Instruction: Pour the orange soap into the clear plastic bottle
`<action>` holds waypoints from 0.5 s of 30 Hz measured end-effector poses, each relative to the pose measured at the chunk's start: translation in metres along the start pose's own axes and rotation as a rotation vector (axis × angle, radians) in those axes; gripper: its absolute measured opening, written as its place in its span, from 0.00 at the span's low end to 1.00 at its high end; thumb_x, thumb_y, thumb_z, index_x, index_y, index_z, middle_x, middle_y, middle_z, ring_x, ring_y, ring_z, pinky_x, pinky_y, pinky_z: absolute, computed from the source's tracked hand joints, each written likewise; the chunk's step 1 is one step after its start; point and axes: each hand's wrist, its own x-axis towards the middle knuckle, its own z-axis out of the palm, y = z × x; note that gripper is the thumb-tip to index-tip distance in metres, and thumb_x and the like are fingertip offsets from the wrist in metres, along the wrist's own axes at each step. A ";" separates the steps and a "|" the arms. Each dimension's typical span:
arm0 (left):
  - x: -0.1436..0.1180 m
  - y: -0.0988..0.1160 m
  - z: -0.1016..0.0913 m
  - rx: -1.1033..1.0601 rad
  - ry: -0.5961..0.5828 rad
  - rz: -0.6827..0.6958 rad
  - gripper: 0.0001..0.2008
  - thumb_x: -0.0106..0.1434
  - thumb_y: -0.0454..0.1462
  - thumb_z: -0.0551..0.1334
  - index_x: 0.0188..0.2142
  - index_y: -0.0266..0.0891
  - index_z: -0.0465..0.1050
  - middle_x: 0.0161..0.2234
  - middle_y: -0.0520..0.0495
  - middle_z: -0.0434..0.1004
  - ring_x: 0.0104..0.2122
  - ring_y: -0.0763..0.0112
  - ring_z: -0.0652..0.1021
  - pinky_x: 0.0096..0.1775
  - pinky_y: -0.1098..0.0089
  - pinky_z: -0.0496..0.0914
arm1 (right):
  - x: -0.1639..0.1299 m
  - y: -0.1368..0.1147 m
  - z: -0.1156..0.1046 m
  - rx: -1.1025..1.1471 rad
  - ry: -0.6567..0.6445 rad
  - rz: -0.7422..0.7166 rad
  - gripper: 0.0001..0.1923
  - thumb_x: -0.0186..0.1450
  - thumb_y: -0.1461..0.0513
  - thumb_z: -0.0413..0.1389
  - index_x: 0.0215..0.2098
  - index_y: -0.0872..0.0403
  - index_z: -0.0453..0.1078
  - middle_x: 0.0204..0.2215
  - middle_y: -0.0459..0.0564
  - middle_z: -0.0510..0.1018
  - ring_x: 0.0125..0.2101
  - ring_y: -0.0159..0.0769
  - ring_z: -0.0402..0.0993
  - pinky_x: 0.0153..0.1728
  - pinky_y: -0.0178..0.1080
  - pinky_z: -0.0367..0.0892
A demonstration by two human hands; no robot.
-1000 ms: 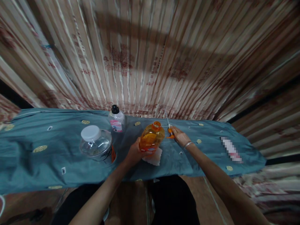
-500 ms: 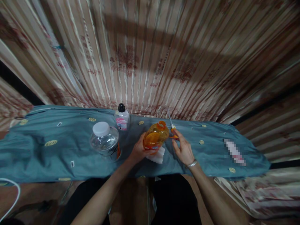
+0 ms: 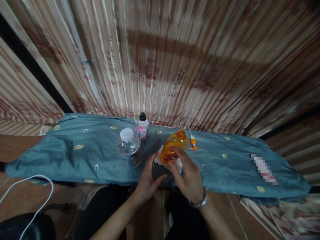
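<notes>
A clear orange bottle [image 3: 178, 141] with an open, uncapped neck stands on a crumpled white tissue [image 3: 160, 156], leaning in view toward the upper right. My right hand [image 3: 188, 175] is at the bottle's near side, its thumb and fingers apart over the red label; I cannot tell whether they touch it. Left of the bottle, my left hand [image 3: 148, 181] has its fingers spread, close to the tissue's left edge, with nothing in it. An orange and white pump top [image 3: 192, 143] with a thin tube lies just right of the bottle.
A large clear jar [image 3: 128, 150] with a white lid stands to the left. Behind it is a small bottle [image 3: 142, 128] with a black cap and pink label. A blurred-out item [image 3: 264, 169] lies far right on the teal cloth [image 3: 62, 160]. Striped curtains [image 3: 160, 66] hang behind.
My left hand has let go of the bottle and drawn back toward me. My right hand has left the pump top and moved to the bottle's front. The view has shifted left.
</notes>
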 end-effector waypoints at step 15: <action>0.030 0.003 -0.085 0.171 0.649 0.044 0.74 0.49 0.52 0.87 0.84 0.46 0.46 0.85 0.25 0.54 0.84 0.36 0.59 0.80 0.39 0.58 | 0.170 -0.096 0.071 -0.248 -0.558 -0.052 0.35 0.83 0.36 0.54 0.46 0.58 0.83 0.39 0.56 0.92 0.51 0.49 0.91 0.56 0.49 0.80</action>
